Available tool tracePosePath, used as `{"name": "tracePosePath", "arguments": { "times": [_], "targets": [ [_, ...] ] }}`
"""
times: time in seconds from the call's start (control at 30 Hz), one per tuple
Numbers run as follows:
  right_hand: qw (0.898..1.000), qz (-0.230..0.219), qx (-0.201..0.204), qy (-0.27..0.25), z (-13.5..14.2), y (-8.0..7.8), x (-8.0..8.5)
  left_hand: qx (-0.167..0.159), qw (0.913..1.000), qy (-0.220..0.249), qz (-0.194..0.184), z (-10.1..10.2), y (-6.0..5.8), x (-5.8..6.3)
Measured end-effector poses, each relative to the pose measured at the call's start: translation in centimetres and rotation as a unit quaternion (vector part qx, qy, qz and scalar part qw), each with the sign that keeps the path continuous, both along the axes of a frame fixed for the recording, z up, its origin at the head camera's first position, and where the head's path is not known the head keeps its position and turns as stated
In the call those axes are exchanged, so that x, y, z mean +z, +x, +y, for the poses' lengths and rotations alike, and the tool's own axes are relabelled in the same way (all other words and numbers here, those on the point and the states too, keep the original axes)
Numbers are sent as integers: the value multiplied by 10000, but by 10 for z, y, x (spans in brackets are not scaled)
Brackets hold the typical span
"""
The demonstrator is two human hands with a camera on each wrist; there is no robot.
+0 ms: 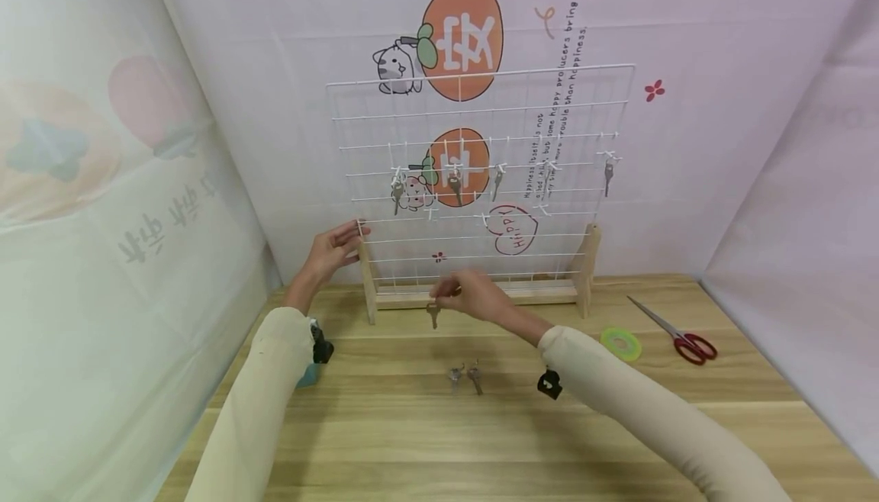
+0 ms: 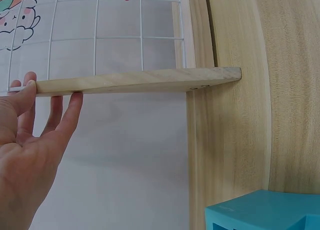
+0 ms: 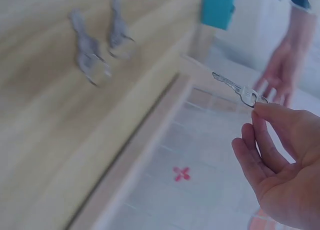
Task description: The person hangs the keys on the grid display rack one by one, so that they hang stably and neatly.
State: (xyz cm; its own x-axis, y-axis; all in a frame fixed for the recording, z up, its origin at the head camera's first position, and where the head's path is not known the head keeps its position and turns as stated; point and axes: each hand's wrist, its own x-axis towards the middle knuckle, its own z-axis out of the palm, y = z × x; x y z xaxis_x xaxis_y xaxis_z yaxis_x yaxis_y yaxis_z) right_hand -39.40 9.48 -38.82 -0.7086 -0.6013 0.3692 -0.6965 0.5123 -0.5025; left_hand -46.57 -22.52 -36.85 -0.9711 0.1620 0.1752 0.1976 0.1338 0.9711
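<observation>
My right hand (image 1: 474, 296) pinches a small metal key (image 3: 242, 92) between thumb and index finger, its blade pointing away from the fingertips. The key hangs low before the bottom of a white wire grid rack (image 1: 474, 240) on wooden feet. At the rack's left side, my left hand (image 1: 331, 252) holds the upper end of the wooden side support (image 2: 140, 81), thumb on one side and fingers reaching behind. Several keys hang from white hooks on the grid, one key (image 1: 608, 178) near its right edge. Two more keys (image 1: 475, 378) with rings lie on the table.
Red-handled scissors (image 1: 692, 348) and a yellow-green ring (image 1: 607, 338) lie on the right of the wooden table (image 1: 384, 441). A blue box-like object (image 2: 265, 207) stands by the left forearm. Printed white cloth (image 1: 275, 29) surrounds the table's back and sides.
</observation>
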Motion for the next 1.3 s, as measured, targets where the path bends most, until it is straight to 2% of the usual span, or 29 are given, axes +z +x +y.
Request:
{"name": "tracePosePath", "arguments": {
  "times": [0.1,0.3,0.5,0.6,1.03,1.3],
  "targets": [
    [9996,-138,-126,-206,2,-4,19,12,10000,-16,12,0,1,1],
    [9967,-59,-387,-717,4,-11,51,-25,10000,50,36,-1,0,1],
    [9899,438,-690,-1161,0,-20,71,-85,9999,140,50,1,0,1],
    [9862,614,-795,-1314,-2,-25,76,-86,9999,85,78,1,1,0],
    [9801,573,-1313,-1377,-8,-37,82,-115,9998,139,93,2,-1,-1],
    [9818,449,-1315,-1291,-11,-37,85,-82,9999,76,116,-1,1,-1]
  ]
}}
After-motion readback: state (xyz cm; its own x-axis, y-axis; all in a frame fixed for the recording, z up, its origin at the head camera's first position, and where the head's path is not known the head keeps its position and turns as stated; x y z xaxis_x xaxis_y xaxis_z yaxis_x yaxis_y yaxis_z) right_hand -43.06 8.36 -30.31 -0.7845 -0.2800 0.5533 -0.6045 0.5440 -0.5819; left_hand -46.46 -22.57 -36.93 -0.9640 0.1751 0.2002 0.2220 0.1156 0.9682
